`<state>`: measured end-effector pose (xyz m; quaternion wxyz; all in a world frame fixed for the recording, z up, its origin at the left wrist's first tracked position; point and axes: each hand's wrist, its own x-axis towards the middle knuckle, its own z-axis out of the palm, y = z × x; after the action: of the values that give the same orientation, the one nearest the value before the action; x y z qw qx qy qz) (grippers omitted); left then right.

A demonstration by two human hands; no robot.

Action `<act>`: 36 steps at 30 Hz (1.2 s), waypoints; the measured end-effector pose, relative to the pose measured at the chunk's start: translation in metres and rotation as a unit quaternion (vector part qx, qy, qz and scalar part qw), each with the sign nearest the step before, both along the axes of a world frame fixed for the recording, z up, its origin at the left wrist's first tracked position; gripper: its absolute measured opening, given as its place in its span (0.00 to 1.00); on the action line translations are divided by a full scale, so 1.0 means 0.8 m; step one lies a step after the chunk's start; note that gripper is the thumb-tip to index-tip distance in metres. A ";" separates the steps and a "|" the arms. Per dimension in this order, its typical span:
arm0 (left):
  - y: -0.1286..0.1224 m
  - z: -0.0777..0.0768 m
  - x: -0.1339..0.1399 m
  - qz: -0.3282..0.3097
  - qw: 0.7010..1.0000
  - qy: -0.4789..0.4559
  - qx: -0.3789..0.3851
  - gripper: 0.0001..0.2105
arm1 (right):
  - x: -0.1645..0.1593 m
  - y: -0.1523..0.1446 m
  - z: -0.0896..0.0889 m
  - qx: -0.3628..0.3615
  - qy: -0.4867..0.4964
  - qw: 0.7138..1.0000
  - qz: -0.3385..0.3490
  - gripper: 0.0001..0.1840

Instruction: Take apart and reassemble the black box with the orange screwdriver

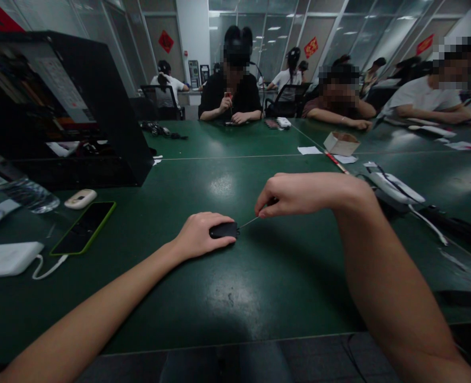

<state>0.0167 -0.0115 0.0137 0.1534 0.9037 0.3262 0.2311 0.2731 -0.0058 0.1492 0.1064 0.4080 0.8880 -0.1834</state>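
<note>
My left hand [203, 234] rests on the green table and grips a small black device [224, 230], shaped like a computer mouse, between thumb and fingers. Small dark prongs or bits show at its right end. Raised a little above the tabletop, with the wrist bent, my right hand [277, 197] is closed around a thin screwdriver-like tool [250, 221]. Its slim metal shaft slants down to the left, and the tip reaches the right end of the black device. Most of the handle is hidden in my fingers; only a dark bit shows.
At left stand a black open-sided case [119, 117], a water bottle [28, 189], a phone [84, 229], an earbud case [80, 199] and a white power bank [10, 259]. A cardboard box [341, 143] and white power strip [398, 186] lie right. People sit opposite.
</note>
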 end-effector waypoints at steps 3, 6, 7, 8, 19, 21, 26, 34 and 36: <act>-0.001 0.000 0.001 0.003 1.000 0.001 0.000 0.18 | -0.002 0.000 0.000 -0.001 0.001 1.000 0.001 0.16; -0.001 -0.001 0.001 0.008 1.000 -0.009 0.005 0.18 | -0.005 0.003 0.000 -0.003 -0.006 1.000 -0.009 0.15; -0.001 -0.002 0.000 0.009 1.000 -0.013 0.007 0.18 | -0.006 0.004 0.000 -0.006 -0.007 1.000 -0.012 0.15; 0.000 -0.003 0.000 0.011 1.000 -0.013 0.008 0.18 | -0.007 0.005 0.000 -0.011 -0.005 1.000 -0.014 0.15; 0.005 -0.010 -0.001 0.034 0.999 -0.011 0.017 0.18 | 0.040 0.000 -0.073 -0.089 0.194 0.976 -0.053 0.19; 0.004 -0.008 -0.002 0.032 0.999 -0.012 0.016 0.19 | 0.050 -0.002 -0.097 -0.114 0.246 0.960 -0.071 0.20; 0.005 -0.009 -0.003 0.038 0.999 -0.013 0.027 0.19 | 0.059 0.005 -0.139 -0.146 0.286 0.943 -0.090 0.22; 0.011 -0.015 -0.002 0.073 0.997 -0.020 0.027 0.20 | 0.037 -0.001 -0.152 0.225 0.186 0.956 -0.005 0.25; 0.011 -0.014 -0.002 0.075 0.997 -0.020 0.024 0.20 | 0.025 -0.004 -0.156 0.240 0.183 0.953 0.021 0.26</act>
<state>0.0153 -0.0027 0.0022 0.1209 0.8754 0.3840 0.2676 0.2932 -0.0092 0.0241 -0.1549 0.3627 0.9183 -0.0338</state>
